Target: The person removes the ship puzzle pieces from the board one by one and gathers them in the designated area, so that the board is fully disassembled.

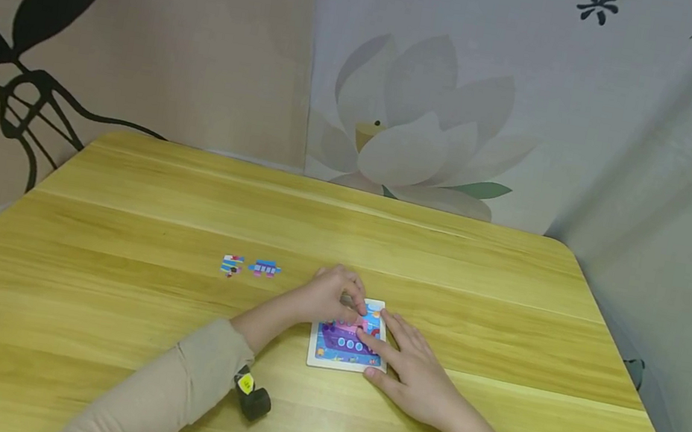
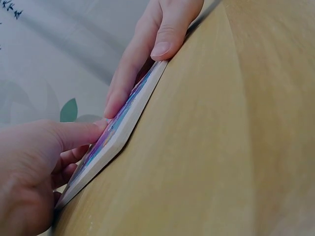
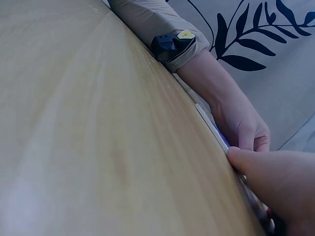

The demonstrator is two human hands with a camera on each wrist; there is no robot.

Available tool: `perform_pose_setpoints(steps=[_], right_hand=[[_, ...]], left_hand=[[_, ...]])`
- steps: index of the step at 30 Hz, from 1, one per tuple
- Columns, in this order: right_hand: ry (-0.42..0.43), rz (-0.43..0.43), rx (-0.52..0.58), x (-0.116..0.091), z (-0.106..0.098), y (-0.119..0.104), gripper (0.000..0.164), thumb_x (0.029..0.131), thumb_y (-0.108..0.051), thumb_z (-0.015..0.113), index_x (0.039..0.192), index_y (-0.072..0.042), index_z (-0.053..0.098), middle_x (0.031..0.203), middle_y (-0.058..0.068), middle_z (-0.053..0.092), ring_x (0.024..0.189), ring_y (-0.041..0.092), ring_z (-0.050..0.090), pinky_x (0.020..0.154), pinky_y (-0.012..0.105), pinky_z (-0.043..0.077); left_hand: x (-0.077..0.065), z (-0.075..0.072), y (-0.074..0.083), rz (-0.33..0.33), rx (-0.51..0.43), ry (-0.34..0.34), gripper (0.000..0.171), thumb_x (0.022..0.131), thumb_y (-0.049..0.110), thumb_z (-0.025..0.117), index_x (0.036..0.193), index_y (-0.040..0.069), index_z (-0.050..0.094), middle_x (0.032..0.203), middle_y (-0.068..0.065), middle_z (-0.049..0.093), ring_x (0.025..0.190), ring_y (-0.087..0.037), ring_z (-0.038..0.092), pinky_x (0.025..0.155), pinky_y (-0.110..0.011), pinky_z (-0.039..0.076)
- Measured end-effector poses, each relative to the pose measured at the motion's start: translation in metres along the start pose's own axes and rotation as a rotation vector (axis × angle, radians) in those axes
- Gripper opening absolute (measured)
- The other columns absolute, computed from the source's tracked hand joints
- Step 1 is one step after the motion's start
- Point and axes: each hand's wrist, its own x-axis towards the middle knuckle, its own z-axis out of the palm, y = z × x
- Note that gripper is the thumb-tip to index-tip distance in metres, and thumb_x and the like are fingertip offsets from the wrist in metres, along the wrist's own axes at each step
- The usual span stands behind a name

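A white-framed picture puzzle board lies on the table, its picture showing a purple ship on blue. My left hand bends over its upper left part, thumb and index fingertips close together at the picture. Whether a piece is between them I cannot tell. From the right, my right hand lies spread, with its index finger reaching onto the picture and its thumb at the board's near edge. In the right wrist view the board shows edge-on, with the left hand beyond the right thumb.
Left of the board on the wooden table lie a blue and purple puzzle piece and a small group of colourful pieces. A black wrist device hangs at my left sleeve. Printed curtains stand behind the table.
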Motion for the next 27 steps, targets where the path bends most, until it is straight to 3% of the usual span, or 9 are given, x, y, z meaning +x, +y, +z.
perform_pose_setpoints(steps=[11, 20, 24, 27], right_hand=[[-0.003, -0.009, 0.005, 0.0006, -0.0012, -0.0008, 0.055, 0.096, -0.05, 0.048, 0.146, -0.028, 0.041, 0.158, 0.009, 0.011, 0.142, 0.034, 0.011, 0.109, 0.059, 0.012], [-0.006, -0.003, -0.002, 0.0012, -0.0014, -0.0005, 0.054, 0.096, -0.05, 0.048, 0.145, -0.028, 0.042, 0.159, 0.008, 0.011, 0.143, 0.032, 0.011, 0.11, 0.056, 0.012], [-0.007, -0.004, -0.001, 0.0009, -0.0017, -0.0007, 0.054, 0.096, -0.05, 0.048, 0.145, -0.028, 0.043, 0.158, 0.009, 0.011, 0.143, 0.031, 0.01, 0.11, 0.055, 0.011], [-0.008, -0.001, 0.003, 0.0004, -0.0022, -0.0009, 0.054, 0.097, -0.05, 0.048, 0.145, -0.028, 0.043, 0.158, 0.009, 0.011, 0.143, 0.031, 0.01, 0.111, 0.055, 0.011]], left_hand=[[-0.0009, 0.0009, -0.002, 0.017, -0.051, 0.03, 0.007, 0.078, 0.016, 0.08, 0.079, 0.021, 0.074, 0.098, 0.01, 0.064, 0.099, -0.013, 0.048, 0.095, -0.046, 0.028], [-0.0008, 0.0041, -0.0012, -0.004, -0.075, 0.075, 0.028, 0.082, 0.022, 0.077, 0.109, 0.014, 0.072, 0.095, 0.012, 0.066, 0.097, -0.01, 0.051, 0.094, -0.043, 0.03], [-0.0003, 0.0058, 0.0007, -0.024, -0.108, 0.1, 0.019, 0.084, 0.017, 0.075, 0.103, 0.013, 0.074, 0.092, 0.01, 0.067, 0.091, -0.009, 0.053, 0.089, -0.033, 0.038], [-0.0006, 0.0059, 0.0019, -0.048, -0.179, 0.108, 0.015, 0.085, 0.015, 0.073, 0.1, 0.011, 0.074, 0.09, 0.008, 0.067, 0.086, -0.01, 0.056, 0.078, -0.026, 0.048]])
